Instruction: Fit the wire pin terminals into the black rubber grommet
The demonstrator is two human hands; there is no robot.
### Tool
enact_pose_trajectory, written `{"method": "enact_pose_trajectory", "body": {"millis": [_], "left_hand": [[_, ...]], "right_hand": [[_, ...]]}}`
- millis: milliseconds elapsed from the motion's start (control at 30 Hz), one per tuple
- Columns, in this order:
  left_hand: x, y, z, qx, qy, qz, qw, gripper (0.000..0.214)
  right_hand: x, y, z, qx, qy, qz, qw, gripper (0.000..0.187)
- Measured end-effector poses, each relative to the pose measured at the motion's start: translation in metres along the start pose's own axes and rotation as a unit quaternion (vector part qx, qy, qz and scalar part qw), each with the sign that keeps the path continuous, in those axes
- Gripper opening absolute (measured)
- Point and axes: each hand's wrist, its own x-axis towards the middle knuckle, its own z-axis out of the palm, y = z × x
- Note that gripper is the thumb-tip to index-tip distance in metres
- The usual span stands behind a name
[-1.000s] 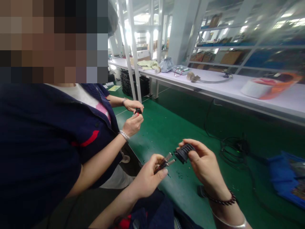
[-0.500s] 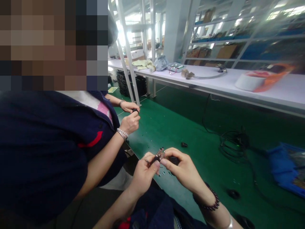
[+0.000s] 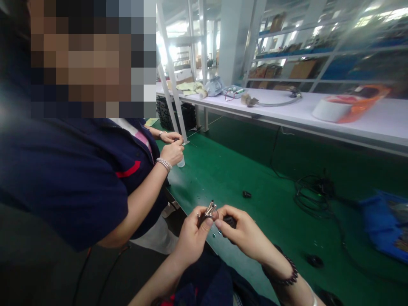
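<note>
My left hand (image 3: 193, 233) is closed on a small metal part with upright prongs (image 3: 211, 208), its lower end dark and mostly covered by thumb and fingers. Close against its right side, my right hand (image 3: 240, 227) is closed too, thumb and index finger pinched together beside the part. Whether the fingertips hold something tiny there I cannot tell. A black ribbed piece (image 3: 229, 221) sits under the curled fingers of that hand, partly hidden. A few small shiny bits (image 3: 213, 235) lie on the green tabletop (image 3: 219, 170) just below.
A co-worker's hands (image 3: 174, 148) work at the left, above a small pale cup (image 3: 181, 162). On the green surface are a black plug-like piece (image 3: 246, 194), a black round piece (image 3: 315, 260), coiled cable (image 3: 307, 191) and a blue bin (image 3: 382, 225). A white shelf (image 3: 280, 112) runs behind.
The metal part has turned in my left hand and its prongs stand closer together in view. My right hand has shifted slightly left and down. The co-worker leans differently, uncovering the pale cup.
</note>
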Motion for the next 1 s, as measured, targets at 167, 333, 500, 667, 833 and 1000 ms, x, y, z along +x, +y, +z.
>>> {"method": "enact_pose_trajectory", "body": {"millis": [167, 333, 500, 667, 833, 1000], "left_hand": [[0.000, -0.001, 0.000, -0.016, 0.036, -0.024, 0.999, 0.038], [0.002, 0.006, -0.004, 0.075, 0.031, 0.015, 0.997, 0.021], [0.001, 0.004, -0.010, 0.153, 0.025, 0.052, 0.987, 0.018], [-0.004, -0.001, -0.012, 0.181, -0.022, 0.018, 0.983, 0.010], [-0.004, -0.001, -0.008, 0.197, -0.046, -0.021, 0.979, 0.016], [-0.007, -0.018, 0.004, 0.216, -0.005, -0.032, 0.976, 0.017]], "right_hand": [[0.000, -0.003, -0.011, 0.057, -0.025, 0.064, 0.996, 0.021], [0.000, 0.000, -0.023, 0.082, -0.055, 0.093, 0.991, 0.021], [-0.007, 0.004, -0.028, 0.043, -0.121, 0.104, 0.986, 0.021], [-0.017, 0.014, -0.032, -0.120, -0.107, 0.025, 0.987, 0.022], [-0.017, 0.026, -0.035, -0.143, -0.094, 0.021, 0.985, 0.022], [-0.008, 0.054, -0.039, -0.134, -0.045, 0.026, 0.990, 0.029]]}}
